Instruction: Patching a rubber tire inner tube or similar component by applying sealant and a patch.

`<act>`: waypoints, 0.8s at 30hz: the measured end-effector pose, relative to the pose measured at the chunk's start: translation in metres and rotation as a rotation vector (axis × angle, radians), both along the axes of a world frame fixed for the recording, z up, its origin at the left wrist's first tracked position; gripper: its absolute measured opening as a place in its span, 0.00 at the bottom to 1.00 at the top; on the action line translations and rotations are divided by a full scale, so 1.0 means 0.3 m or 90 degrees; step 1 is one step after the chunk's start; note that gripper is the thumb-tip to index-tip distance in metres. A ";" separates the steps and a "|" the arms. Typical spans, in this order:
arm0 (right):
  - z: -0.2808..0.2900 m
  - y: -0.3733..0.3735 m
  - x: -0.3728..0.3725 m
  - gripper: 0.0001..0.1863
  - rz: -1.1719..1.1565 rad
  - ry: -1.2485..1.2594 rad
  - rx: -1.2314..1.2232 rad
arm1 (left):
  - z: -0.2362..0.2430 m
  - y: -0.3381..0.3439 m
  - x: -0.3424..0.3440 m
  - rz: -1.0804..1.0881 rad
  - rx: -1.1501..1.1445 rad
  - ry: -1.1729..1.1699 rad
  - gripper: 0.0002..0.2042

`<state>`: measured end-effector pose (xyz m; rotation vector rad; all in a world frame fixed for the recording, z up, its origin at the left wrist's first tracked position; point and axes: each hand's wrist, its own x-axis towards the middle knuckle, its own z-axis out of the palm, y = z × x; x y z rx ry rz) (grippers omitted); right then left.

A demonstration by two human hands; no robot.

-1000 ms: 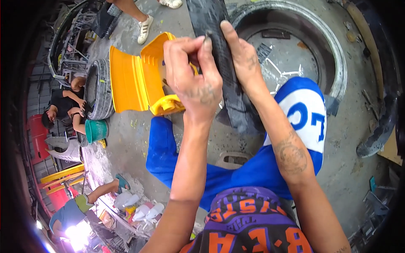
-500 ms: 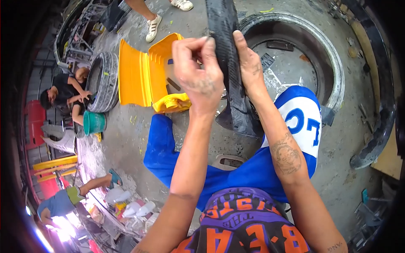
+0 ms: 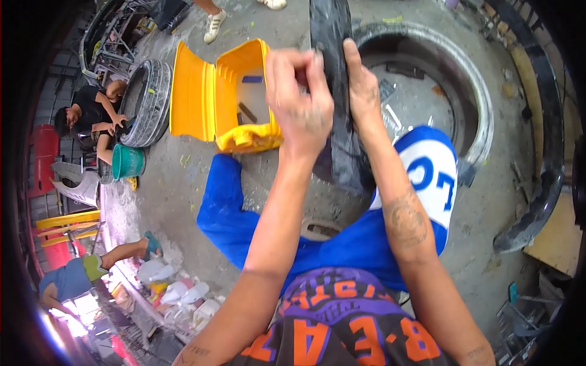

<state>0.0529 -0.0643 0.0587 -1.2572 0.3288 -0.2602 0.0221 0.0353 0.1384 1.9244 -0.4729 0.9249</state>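
A long, narrow black panel [image 3: 330, 30], scuffed and greyish in places, stands up in front of me, its lower end near my right knee. My right hand [image 3: 364, 91] grips its right edge, thumb lying along the edge and fingers hidden behind. At the left edge my left hand [image 3: 299, 100] is closed in a pinch, fingertips touching the panel. A tiny dark bit shows at those fingertips, too small to name. Left of my left hand lies a yellow plastic container [image 3: 194, 100], cut and folded open, with a blue bar [image 3: 252, 79] and a dark stick [image 3: 247, 111] in it.
Beyond my right knee lies a large round black ring [image 3: 482, 91] like a tyre, with scraps inside. A curved black bumper-like part [image 3: 546, 195] lines the right side. At left are a tyre [image 3: 146, 100], a green bucket [image 3: 128, 162] and two other people. Another person's shoe [image 3: 214, 25] is ahead.
The view has shifted a little. The panel has tilted slightly and shows more of its flat face. Both hands keep their places on it, the left still pinched at the edge.
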 end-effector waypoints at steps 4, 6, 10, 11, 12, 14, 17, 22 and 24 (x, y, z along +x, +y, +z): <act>-0.009 -0.019 0.009 0.46 -0.051 -0.067 -0.059 | -0.086 -0.006 -0.032 -0.040 -0.006 -0.013 0.06; 0.013 -0.010 -0.004 0.46 -0.016 -0.017 -0.012 | -0.037 0.004 -0.034 -0.038 -0.001 -0.004 0.06; 0.004 -0.012 -0.007 0.48 -0.026 -0.022 0.013 | -0.055 -0.013 -0.076 -0.033 -0.016 -0.004 0.06; -0.006 0.007 -0.020 0.47 -0.060 -0.019 0.001 | -0.055 -0.006 -0.109 -0.041 -0.029 0.041 0.06; -0.013 0.009 -0.018 0.47 -0.045 -0.019 0.026 | -0.052 0.002 -0.091 -0.042 -0.006 0.060 0.06; 0.037 -0.021 0.003 0.47 -0.016 -0.008 0.014 | -0.015 -0.023 -0.013 -0.020 -0.005 0.007 0.06; -0.042 -0.027 0.002 0.48 -0.040 -0.035 -0.118 | -0.087 -0.013 -0.071 -0.038 -0.025 -0.020 0.06; 0.007 0.002 0.010 0.47 0.008 -0.015 0.042 | 0.006 0.003 0.015 -0.031 -0.118 0.056 0.05; 0.042 0.001 -0.004 0.46 0.025 -0.001 0.054 | -0.005 0.042 0.022 -0.056 -0.247 0.097 0.04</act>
